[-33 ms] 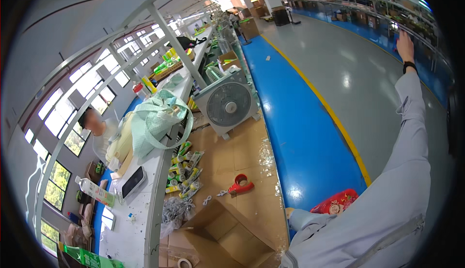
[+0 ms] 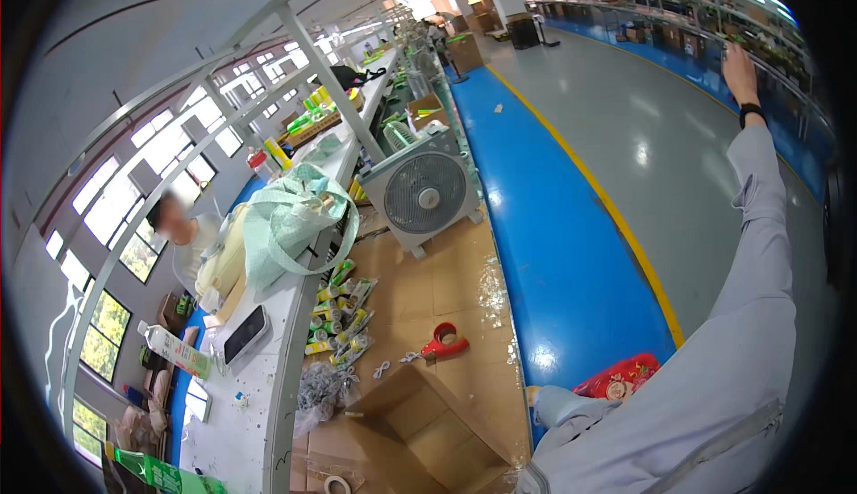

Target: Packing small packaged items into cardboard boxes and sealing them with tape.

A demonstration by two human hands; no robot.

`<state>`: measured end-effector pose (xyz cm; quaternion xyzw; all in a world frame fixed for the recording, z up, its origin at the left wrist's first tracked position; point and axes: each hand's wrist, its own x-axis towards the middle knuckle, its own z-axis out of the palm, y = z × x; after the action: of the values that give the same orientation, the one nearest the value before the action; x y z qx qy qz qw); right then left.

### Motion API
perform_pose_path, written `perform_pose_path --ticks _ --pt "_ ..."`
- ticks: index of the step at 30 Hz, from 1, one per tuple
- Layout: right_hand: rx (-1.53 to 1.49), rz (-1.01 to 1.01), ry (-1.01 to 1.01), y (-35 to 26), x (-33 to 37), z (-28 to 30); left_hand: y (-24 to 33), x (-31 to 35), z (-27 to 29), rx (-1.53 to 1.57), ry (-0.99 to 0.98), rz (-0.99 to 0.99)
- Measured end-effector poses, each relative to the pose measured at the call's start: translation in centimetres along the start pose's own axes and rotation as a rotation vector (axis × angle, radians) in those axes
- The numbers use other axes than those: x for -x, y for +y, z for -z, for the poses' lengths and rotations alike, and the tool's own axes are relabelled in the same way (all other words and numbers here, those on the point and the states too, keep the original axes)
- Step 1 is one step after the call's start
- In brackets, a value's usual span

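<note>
While extended far out to the right: right hand [image 2: 740, 76] with black wristband [image 2: 751, 112], fingers [image 2: 736, 57] pointing outward; cannot tell whether wide, narrow or gripping anything. Red packet [image 2: 620, 375]: on blue floor [image 2: 571, 271], partly hidden by grey clothing [image 2: 678, 396]. On cardboard sheet [image 2: 446, 284]: red-handled scissors [image 2: 453, 347], open cardboard box [image 2: 437, 436], grey box fan [image 2: 424, 193], pile of green-and-yellow tubes [image 2: 337, 315]. On white counter [image 2: 237, 440]: smartphone [image 2: 245, 334], pale green tote bag [image 2: 284, 226], plastic bottle [image 2: 177, 351].

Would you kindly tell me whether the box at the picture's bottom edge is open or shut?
The box is open: nothing covers its mouth, and its brown inside shows.
</note>
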<state>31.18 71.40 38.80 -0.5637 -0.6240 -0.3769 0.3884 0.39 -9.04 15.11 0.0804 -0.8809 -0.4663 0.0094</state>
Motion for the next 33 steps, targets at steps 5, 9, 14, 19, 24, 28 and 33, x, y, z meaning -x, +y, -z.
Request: perform_pose_path --ticks 5,9,14,19,24,28,33 --pt "-0.473 0.632 0.188 -24.1 -4.4 -0.2 -0.4 -2.8 -3.5 -0.008 -0.288 -0.093" --pt "-0.873 1.19 0.077 -44.7 5.0 0.4 -1.7 -4.6 -6.9 -0.076 -0.283 -0.11" --pt "-1.501 1.791 0.04 -63.8 23.6 8.6 -3.3 -6.6 -9.6 0.04 -0.025 0.009" --pt "-1.719 1.849 -0.238 -73.1 38.4 16.5 -4.4 -5.5 -12.3 -0.02 0.33 0.187" --pt "-1.684 1.735 -0.621 -80.1 48.6 19.0 -1.7 -1.7 -15.3 -0.008 0.588 0.315" --pt "-1.496 1.78 -0.77 -85.0 52.7 20.4 -4.7 3.0 -18.1 0.208 0.399 0.442" --pt "-1.353 1.752 -0.935 -87.3 56.7 23.7 1.3 2.1 -21.3 -0.07 0.581 0.595"
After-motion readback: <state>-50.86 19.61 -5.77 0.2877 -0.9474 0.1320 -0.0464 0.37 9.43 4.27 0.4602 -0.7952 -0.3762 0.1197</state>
